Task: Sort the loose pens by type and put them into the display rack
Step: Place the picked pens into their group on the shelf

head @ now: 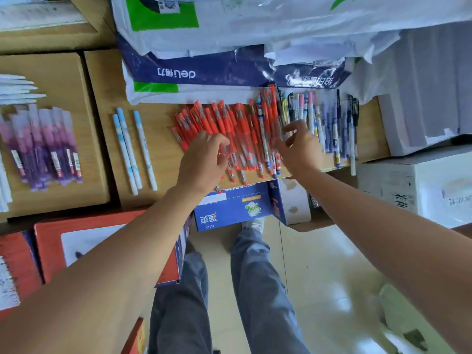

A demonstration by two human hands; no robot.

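Glossy pale tiled floor (pixel 319 264) catching light, wood-grain tabletop (pixel 163 154), white carton (pixel 398 180) right, red boxes (pixel 48 241) left

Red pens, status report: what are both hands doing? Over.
Left hand curled over heap of red plastic pens, grip unclear. Right hand, fingers spread, beside mixed patterned pens. Stray white patterned pen among the reds.

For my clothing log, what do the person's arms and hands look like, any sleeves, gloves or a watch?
The left forearm and right forearm are bare, with no sleeves in view. The left hand and right hand wear no gloves, and neither wrist carries a watch or band. Blur hides whether any rings are worn.
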